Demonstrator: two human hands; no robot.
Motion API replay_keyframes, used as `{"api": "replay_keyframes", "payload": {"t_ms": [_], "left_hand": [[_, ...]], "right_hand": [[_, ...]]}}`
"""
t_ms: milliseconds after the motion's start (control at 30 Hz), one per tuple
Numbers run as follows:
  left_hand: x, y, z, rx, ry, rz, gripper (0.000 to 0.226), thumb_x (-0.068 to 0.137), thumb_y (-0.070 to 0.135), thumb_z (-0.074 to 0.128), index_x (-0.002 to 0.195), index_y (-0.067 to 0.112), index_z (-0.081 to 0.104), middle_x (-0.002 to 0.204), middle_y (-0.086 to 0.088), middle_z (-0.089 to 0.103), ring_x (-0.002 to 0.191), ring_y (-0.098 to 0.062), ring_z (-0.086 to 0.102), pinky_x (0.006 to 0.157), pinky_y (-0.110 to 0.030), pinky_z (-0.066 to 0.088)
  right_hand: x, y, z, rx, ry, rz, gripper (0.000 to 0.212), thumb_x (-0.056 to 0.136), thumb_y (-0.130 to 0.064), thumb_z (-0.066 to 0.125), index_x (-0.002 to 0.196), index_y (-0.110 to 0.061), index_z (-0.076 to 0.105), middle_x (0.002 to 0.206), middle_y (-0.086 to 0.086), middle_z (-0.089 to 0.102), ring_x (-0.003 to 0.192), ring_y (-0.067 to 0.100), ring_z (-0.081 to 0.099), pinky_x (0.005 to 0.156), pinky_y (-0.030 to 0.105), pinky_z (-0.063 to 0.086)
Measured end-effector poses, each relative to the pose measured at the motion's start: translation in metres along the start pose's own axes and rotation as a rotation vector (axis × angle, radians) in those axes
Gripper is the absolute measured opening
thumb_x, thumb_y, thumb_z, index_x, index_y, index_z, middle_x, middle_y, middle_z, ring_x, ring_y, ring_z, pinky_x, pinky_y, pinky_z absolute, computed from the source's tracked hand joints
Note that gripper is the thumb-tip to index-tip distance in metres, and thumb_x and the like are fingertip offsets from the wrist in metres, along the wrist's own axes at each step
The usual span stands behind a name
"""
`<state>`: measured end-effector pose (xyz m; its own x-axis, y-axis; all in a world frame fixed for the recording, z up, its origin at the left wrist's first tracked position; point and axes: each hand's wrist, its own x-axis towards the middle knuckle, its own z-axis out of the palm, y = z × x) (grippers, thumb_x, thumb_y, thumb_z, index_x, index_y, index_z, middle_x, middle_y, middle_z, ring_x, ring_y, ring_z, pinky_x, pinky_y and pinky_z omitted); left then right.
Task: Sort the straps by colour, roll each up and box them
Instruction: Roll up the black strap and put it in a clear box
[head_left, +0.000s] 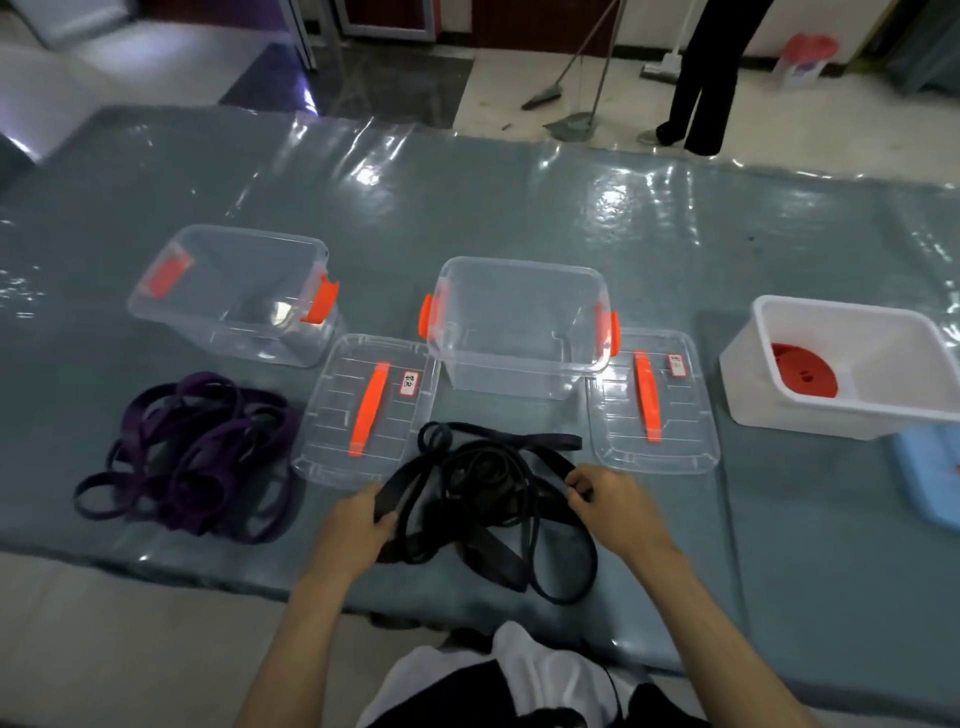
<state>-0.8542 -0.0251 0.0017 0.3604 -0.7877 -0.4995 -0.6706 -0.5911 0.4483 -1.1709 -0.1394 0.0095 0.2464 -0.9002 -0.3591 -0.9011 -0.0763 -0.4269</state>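
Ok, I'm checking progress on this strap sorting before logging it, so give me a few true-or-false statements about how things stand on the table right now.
1. Both clear boxes hold rolled straps. False: both look empty.
2. The purple straps lie in a loose pile left of the black straps. True.
3. The left hand and right hand both hold black strap. True.
4. The white tub is empty. False: a red roll sits inside.
5. The lids are clipped onto the boxes. False: they lie flat on the table.
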Motion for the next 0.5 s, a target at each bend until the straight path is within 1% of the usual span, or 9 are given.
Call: {"api": "replay_keyframes", "payload": {"t_ms": [33, 100, 167, 200, 267, 333, 367, 433, 500], "left_hand": [[-0.001, 0.007, -0.01, -0.052, 0.008, 0.05, 0.03, 0.099, 0.019, 0.07, 0.128, 0.016, 0.062, 0.111, -0.004, 0.074, 0.109, -0.029, 0.071, 0.092, -0.041, 0.056], [-0.006, 0.025, -0.031, -0.178, 0.009, 0.143, 0.039, 0.098, 0.025, 0.074, 0.132, 0.022, 0.056, 0.109, 0.012, 0.072, 0.104, -0.01, 0.071, 0.094, -0.038, 0.057], [-0.014, 0.044, -0.049, -0.256, 0.024, 0.231, 0.039, 0.096, 0.031, 0.076, 0.128, 0.032, 0.053, 0.105, 0.027, 0.066, 0.093, 0.012, 0.067, 0.089, -0.025, 0.057], [-0.018, 0.053, -0.056, -0.259, 0.044, 0.283, 0.037, 0.096, 0.033, 0.076, 0.126, 0.035, 0.055, 0.105, 0.029, 0.067, 0.091, 0.014, 0.067, 0.085, -0.017, 0.055], [-0.024, 0.069, -0.065, -0.247, 0.086, 0.398, 0.036, 0.096, 0.033, 0.077, 0.126, 0.033, 0.058, 0.107, 0.026, 0.071, 0.092, 0.014, 0.068, 0.079, -0.006, 0.051], [-0.028, 0.081, -0.071, -0.301, 0.114, 0.477, 0.036, 0.097, 0.028, 0.076, 0.129, 0.029, 0.061, 0.108, 0.021, 0.074, 0.093, 0.01, 0.07, 0.079, -0.004, 0.05], [-0.028, 0.086, -0.073, -0.339, 0.128, 0.501, 0.036, 0.097, 0.027, 0.075, 0.13, 0.028, 0.061, 0.108, 0.017, 0.075, 0.094, 0.007, 0.071, 0.08, -0.005, 0.05], [-0.027, 0.091, -0.076, -0.402, 0.167, 0.544, 0.035, 0.098, 0.028, 0.075, 0.131, 0.029, 0.063, 0.109, 0.012, 0.076, 0.098, 0.0, 0.073, 0.083, -0.01, 0.053], [-0.024, 0.093, -0.077, -0.457, 0.201, 0.577, 0.036, 0.097, 0.031, 0.076, 0.131, 0.03, 0.064, 0.11, 0.009, 0.075, 0.101, -0.007, 0.073, 0.087, -0.019, 0.057]], "right_hand": [[0.002, -0.001, 0.0, 0.018, 0.009, -0.006, 0.022, 0.097, -0.029, 0.067, 0.117, -0.023, 0.074, 0.109, -0.001, 0.076, 0.1, 0.022, 0.071, 0.086, 0.038, 0.059], [0.005, -0.004, -0.003, 0.067, 0.033, 0.003, 0.022, 0.098, -0.028, 0.067, 0.117, -0.022, 0.074, 0.107, -0.002, 0.077, 0.099, 0.02, 0.072, 0.085, 0.038, 0.059], [0.01, -0.005, -0.011, 0.113, 0.063, 0.023, 0.021, 0.097, -0.027, 0.066, 0.116, -0.024, 0.074, 0.106, -0.004, 0.077, 0.099, 0.02, 0.072, 0.086, 0.038, 0.059], [0.011, -0.007, -0.015, 0.136, 0.081, 0.019, 0.019, 0.097, -0.027, 0.067, 0.115, -0.025, 0.074, 0.105, -0.005, 0.077, 0.098, 0.019, 0.073, 0.085, 0.037, 0.059], [0.012, -0.012, -0.023, 0.21, 0.11, -0.037, 0.018, 0.098, -0.026, 0.068, 0.115, -0.028, 0.073, 0.101, -0.009, 0.075, 0.094, 0.014, 0.073, 0.085, 0.038, 0.06], [0.011, -0.023, -0.027, 0.345, 0.108, -0.157, 0.021, 0.098, -0.022, 0.07, 0.116, -0.032, 0.071, 0.097, -0.016, 0.073, 0.088, 0.002, 0.071, 0.088, 0.036, 0.06], [0.01, -0.03, -0.029, 0.417, 0.092, -0.228, 0.026, 0.099, -0.02, 0.07, 0.12, -0.035, 0.069, 0.1, -0.017, 0.072, 0.09, -0.001, 0.071, 0.091, 0.034, 0.06], [0.007, -0.048, -0.032, 0.508, 0.055, -0.37, 0.044, 0.099, -0.023, 0.071, 0.135, -0.044, 0.059, 0.12, -0.017, 0.067, 0.105, -0.001, 0.068, 0.096, 0.028, 0.058], [0.006, -0.064, -0.033, 0.479, 0.024, -0.46, 0.069, 0.096, -0.032, 0.074, 0.15, -0.058, 0.039, 0.141, -0.021, 0.054, 0.122, 0.0, 0.06, 0.101, 0.02, 0.052]]}}
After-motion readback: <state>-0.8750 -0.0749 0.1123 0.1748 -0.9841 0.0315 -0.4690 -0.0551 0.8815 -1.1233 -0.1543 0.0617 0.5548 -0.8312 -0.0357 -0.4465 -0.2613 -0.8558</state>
